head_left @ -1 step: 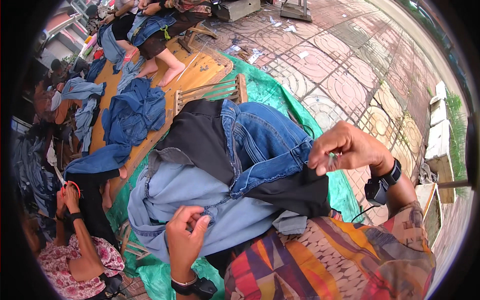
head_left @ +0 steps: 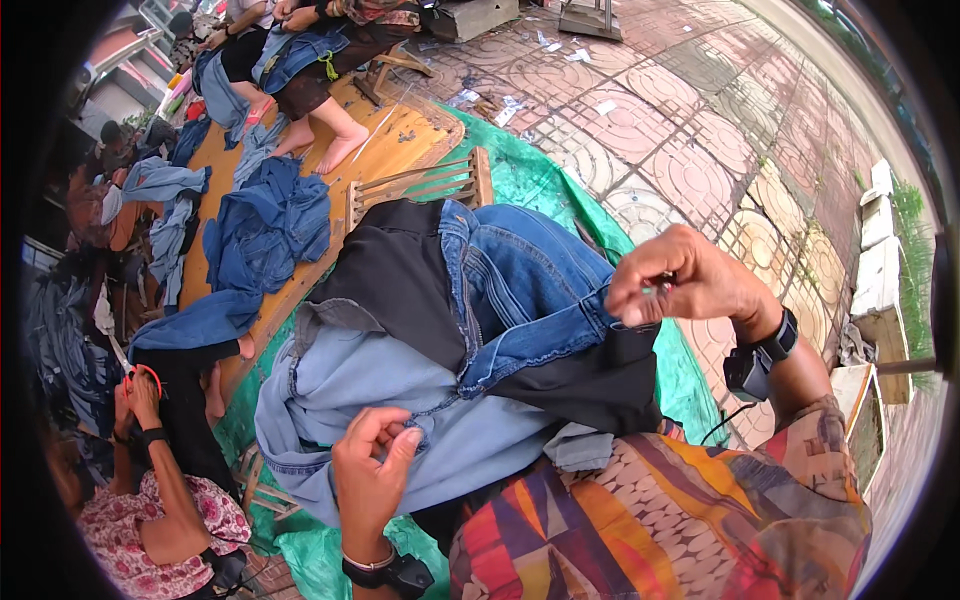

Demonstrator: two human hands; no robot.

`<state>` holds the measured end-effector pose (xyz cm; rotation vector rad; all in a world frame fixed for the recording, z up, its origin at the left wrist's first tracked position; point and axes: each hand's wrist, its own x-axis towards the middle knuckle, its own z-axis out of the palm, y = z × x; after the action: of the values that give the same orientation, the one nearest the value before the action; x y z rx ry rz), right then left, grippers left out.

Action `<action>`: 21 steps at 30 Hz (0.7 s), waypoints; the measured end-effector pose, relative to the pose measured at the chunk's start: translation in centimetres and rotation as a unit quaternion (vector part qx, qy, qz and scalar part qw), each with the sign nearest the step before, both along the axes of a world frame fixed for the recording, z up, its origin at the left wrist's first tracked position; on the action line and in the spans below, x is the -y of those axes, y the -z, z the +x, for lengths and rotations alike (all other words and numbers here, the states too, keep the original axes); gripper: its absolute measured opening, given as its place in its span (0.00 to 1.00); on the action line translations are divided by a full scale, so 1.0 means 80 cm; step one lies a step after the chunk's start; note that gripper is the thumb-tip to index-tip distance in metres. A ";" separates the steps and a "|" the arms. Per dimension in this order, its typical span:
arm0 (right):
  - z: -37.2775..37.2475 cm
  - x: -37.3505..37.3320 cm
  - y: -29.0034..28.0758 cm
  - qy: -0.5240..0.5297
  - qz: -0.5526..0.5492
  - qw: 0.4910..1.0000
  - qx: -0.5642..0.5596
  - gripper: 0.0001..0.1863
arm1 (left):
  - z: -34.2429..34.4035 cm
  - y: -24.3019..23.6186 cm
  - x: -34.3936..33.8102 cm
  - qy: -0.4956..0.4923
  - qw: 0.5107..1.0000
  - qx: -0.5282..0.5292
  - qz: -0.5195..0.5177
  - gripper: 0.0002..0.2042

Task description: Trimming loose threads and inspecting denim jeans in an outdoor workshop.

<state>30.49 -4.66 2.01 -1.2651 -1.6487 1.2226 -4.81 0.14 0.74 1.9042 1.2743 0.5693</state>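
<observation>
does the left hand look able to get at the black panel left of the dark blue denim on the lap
Probably yes: the black panel lies exposed on top, just beyond the left hand, with only light blue denim between them.

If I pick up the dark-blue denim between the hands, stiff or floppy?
Probably floppy overall: the dark-blue denim lies in slack folds. Its stitched band may bend less readily, as seams run along it. The black cloth lies against it and might drag along; I can't tell whether they're sewn together.
</observation>
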 end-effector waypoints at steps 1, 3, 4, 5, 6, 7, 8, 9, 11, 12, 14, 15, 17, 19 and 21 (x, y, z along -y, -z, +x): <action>0.004 -0.013 0.003 0.039 -0.029 0.998 -0.028 0.08 | 0.005 0.004 -0.004 0.013 1.000 0.024 -0.004 0.08; 0.009 -0.049 0.026 0.100 -0.028 0.990 -0.092 0.06 | 0.024 -0.002 -0.010 -0.001 0.999 0.038 -0.022 0.08; 0.006 -0.073 0.033 0.112 -0.017 0.990 -0.084 0.07 | 0.033 -0.002 -0.012 -0.026 0.998 0.051 -0.040 0.07; 0.006 -0.096 0.045 0.114 -0.010 0.992 -0.056 0.10 | 0.041 -0.003 -0.013 -0.027 0.997 0.066 -0.010 0.07; 0.003 -0.111 0.047 0.118 -0.024 0.991 -0.058 0.13 | 0.050 -0.007 -0.014 -0.025 0.998 0.062 -0.009 0.07; -0.002 -0.134 0.062 0.106 -0.010 0.992 -0.074 0.14 | 0.059 -0.013 -0.015 -0.012 0.996 0.059 0.068 0.07; -0.005 -0.152 0.073 0.100 -0.032 0.993 -0.058 0.15 | 0.067 -0.020 -0.016 0.004 0.988 0.058 0.144 0.07; -0.011 -0.170 0.084 0.081 -0.038 0.994 -0.059 0.16 | 0.076 -0.024 -0.019 0.003 0.988 0.054 0.144 0.07; -0.018 -0.195 0.087 0.067 -0.048 0.995 -0.062 0.17 | 0.094 -0.030 -0.025 0.053 0.978 0.054 0.196 0.07; -0.022 -0.204 0.089 0.051 -0.056 0.996 -0.041 0.18 | 0.097 -0.024 -0.028 0.056 0.979 0.052 0.191 0.07; -0.022 -0.216 0.094 0.044 -0.069 0.996 -0.021 0.19 | 0.103 -0.005 -0.033 0.050 0.986 0.074 0.143 0.10; -0.018 -0.220 0.096 0.028 -0.056 0.998 -0.026 0.17 | 0.104 -0.001 -0.032 0.069 0.983 0.042 0.163 0.11; -0.024 -0.221 0.094 0.004 -0.038 0.999 -0.033 0.15 | 0.096 0.010 -0.027 0.086 0.983 0.042 0.159 0.12; -0.033 -0.211 0.089 0.008 0.010 0.998 -0.068 0.11 | 0.092 0.011 -0.021 0.118 0.980 0.040 0.158 0.16; -0.031 -0.195 0.075 0.002 0.020 0.996 -0.089 0.10 | 0.091 0.011 -0.018 0.149 0.976 0.020 0.157 0.18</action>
<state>28.04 10.94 -3.99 -1.1018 -1.5333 1.2554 2.49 1.60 -0.15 2.2791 0.8867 0.6750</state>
